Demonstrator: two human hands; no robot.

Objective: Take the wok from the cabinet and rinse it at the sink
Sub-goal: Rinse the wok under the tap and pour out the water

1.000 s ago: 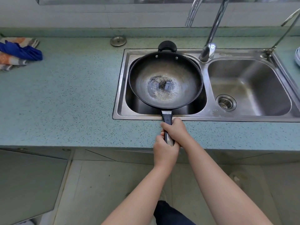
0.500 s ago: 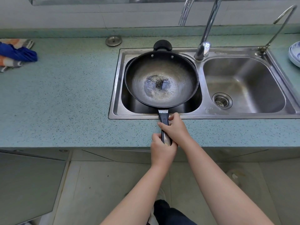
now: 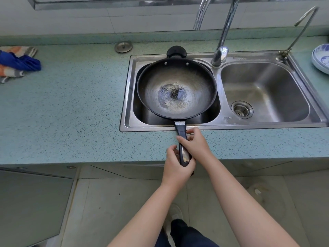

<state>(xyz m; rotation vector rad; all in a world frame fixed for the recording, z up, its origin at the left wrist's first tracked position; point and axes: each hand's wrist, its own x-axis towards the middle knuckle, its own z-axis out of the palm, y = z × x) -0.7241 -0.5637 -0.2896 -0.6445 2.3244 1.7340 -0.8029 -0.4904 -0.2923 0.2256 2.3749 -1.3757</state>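
A black wok [image 3: 176, 77] with a worn, speckled bottom lies in the left basin of the steel double sink [image 3: 227, 126]. Its long handle [image 3: 182, 141] sticks out toward me over the sink's front rim and the counter. My left hand [image 3: 175, 166] grips the end of the handle. My right hand [image 3: 196, 143] curls over the handle just ahead of it, fingers loosening. The tall tap [image 3: 220, 54] stands between the basins, with no water running.
The speckled teal counter [image 3: 71, 107] runs left of the sink. A blue and striped cloth [image 3: 16, 63] lies at its far left. A round steel cap [image 3: 123, 47] sits behind the sink. Blue-patterned bowls [image 3: 322, 57] and a thin second tap [image 3: 292, 45] are at the right.
The wok has stayed in the left basin. My right hand has loosened on the handle, its fingers lifting. My view has drifted slightly.
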